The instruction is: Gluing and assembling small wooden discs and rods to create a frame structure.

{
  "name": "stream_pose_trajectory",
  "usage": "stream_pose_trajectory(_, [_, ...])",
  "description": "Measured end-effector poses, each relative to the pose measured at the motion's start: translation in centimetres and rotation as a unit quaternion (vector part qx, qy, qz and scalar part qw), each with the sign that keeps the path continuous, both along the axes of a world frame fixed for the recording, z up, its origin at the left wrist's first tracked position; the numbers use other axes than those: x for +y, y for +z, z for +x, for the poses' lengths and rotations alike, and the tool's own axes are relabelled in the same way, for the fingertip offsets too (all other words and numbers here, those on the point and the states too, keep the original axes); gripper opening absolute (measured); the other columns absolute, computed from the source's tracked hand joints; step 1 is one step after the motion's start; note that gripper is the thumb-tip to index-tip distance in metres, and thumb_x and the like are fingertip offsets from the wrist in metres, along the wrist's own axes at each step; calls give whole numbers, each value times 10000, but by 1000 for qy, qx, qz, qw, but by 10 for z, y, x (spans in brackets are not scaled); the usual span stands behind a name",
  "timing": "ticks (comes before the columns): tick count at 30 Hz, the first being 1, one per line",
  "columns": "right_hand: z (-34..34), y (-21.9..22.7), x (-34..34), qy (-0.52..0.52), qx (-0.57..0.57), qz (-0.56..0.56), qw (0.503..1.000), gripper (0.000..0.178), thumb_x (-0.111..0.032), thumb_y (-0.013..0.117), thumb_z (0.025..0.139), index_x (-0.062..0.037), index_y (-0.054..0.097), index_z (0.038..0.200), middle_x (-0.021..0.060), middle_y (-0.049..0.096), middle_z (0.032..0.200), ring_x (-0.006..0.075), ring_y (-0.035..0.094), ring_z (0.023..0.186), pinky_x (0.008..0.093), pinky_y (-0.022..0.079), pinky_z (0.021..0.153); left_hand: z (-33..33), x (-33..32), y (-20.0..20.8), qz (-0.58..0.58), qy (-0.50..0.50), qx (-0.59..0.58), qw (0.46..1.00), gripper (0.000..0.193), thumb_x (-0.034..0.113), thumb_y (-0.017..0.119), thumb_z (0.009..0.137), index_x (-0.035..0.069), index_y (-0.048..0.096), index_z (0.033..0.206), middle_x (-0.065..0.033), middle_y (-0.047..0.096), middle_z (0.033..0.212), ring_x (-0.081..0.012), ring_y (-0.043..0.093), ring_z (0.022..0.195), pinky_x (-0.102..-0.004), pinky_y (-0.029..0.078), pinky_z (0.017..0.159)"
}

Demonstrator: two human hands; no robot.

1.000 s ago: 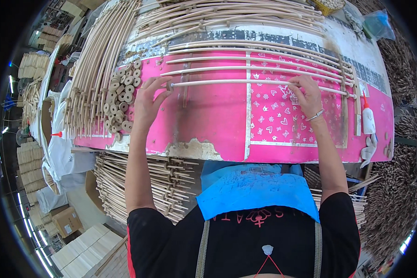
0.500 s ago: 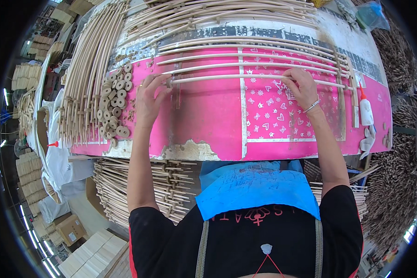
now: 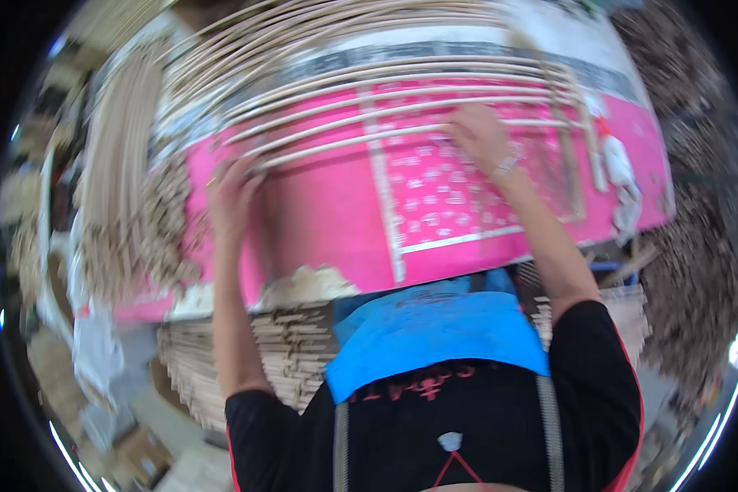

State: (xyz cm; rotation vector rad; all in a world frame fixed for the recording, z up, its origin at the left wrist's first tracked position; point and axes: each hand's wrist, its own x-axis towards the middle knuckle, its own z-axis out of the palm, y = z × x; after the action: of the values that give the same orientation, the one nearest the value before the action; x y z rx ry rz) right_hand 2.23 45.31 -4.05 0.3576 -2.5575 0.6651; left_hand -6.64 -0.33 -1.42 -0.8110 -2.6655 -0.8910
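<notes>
A long, slim wooden rod (image 3: 344, 144) lies across the near side of the pink tabletop (image 3: 328, 209). Around its left end close the fingers of my left hand (image 3: 231, 197), though motion blur hides the exact grip. My right hand (image 3: 482, 138) pinches the same rod right of its middle, thumb and fingers together. Just beyond it, several similar rods (image 3: 320, 121) run side by side, their right ends at a wooden strip frame (image 3: 567, 148). Left of my left hand is a blurred heap of small, round wooden rings (image 3: 168, 205).
Bundled rods (image 3: 119, 164) cover the table's left side, and more rods (image 3: 303, 33) lie at the back. On the right are a white squeeze bottle (image 3: 619, 164) with a red tip and a pale crumpled cloth (image 3: 629, 215). Stacked rods (image 3: 295, 348) sit below the front edge.
The whole view has tilted and shifted, and it is now blurred. Both hands remain on the same rod, at about the same places along it.
</notes>
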Motion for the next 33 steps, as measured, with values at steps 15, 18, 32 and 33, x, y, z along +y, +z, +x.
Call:
stream_pose_trajectory(15, [2,-6,0,1,12,-46,999,172,-215,783,839,-94,683,911,61,640,957,280,618,954,417,499,860,0,9,3,5,5,-48,999,384,7,701,892,42,706,1275,-149,665,1181,-324,658,1064,-397,539,903])
stream_pose_trajectory(18, [1,-6,-2,7,23,-40,999,158,-217,777,851,-100,688,908,57,640,951,277,617,952,419,493,863,1,8,9,-32,-1,-12,999,382,10,714,895,49,709,1275,-141,664,1185,-309,675,1022,-392,561,875])
stream_pose_trajectory(32, [-1,-9,-5,5,17,-39,999,184,-254,761,897,-83,695,910,70,630,921,283,616,951,420,486,869,2,11,10,1,-1,-50,999,403,-14,699,899,59,703,1296,-126,660,1182,-272,686,1022,-368,571,863])
stream_pose_trajectory(33, [-1,-9,-5,8,21,-41,999,184,-254,761,897,-83,695,910,70,630,921,283,616,951,420,486,869,2,10,9,10,-5,-56,998,397,-7,697,904,59,704,1296,-128,661,1180,-279,677,1030,-377,558,875])
